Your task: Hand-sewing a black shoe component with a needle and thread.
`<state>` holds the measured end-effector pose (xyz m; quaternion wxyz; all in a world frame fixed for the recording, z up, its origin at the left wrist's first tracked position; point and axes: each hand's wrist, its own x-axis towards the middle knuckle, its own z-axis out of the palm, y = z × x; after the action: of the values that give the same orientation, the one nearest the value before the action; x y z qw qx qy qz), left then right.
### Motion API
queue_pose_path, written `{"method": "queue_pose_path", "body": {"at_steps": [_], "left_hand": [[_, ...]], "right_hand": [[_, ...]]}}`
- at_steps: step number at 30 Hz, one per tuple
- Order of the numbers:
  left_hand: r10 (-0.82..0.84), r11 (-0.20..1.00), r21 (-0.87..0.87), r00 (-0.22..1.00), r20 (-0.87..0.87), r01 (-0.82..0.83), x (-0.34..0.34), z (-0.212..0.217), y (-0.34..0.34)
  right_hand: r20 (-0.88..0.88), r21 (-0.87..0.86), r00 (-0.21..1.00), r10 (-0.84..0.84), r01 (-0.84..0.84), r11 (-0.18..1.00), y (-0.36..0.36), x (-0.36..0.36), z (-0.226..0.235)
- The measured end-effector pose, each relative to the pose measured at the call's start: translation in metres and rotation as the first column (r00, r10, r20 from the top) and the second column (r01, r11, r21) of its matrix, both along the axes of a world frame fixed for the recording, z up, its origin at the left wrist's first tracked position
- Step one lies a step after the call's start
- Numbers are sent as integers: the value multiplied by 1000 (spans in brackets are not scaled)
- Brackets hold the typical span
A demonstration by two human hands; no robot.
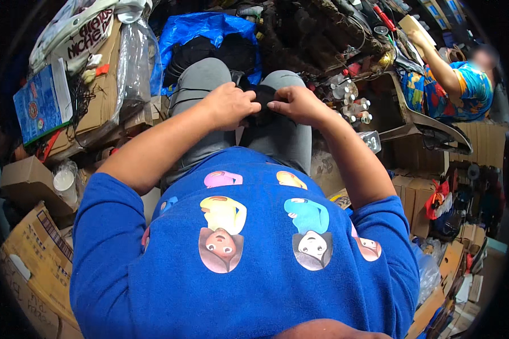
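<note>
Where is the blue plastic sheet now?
In the head view, the blue sheet is near the upper edge, left of centre, beyond the knees, around some black material.

Between the left hand (230, 105) and the right hand (300, 105), the gap is being filled by a black piece (263, 117). Nearer, room is being left between the forearms (158, 141), above the thighs (271, 141). Far passage is being blocked by a blue bag (209, 25); the left side is being hemmed in by cardboard (99, 85) and clear plastic (134, 73); the right is being crowded by bottles (353, 104) and, farther right, a curved panel (421, 120).
</note>
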<state>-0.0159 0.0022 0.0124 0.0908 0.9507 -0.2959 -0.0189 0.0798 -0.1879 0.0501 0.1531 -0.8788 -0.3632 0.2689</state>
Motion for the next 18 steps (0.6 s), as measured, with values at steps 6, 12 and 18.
{"method": "queue_pose_path", "body": {"at_steps": [6,12,18], "left_hand": [[204,974,-130,966,156,-185,-1,-2,-19],[104,987,-141,979,176,-80,-4,-16,-17],[161,951,-273,986,40,-145,-8,-6,-22]], "right_hand": [[-335,227,869,-364,450,864,-55,-12,-30],[-291,91,875,-388,429,899,-36,-10,-15],[-622,187,726,-295,503,844,-48,6,-20]]}}
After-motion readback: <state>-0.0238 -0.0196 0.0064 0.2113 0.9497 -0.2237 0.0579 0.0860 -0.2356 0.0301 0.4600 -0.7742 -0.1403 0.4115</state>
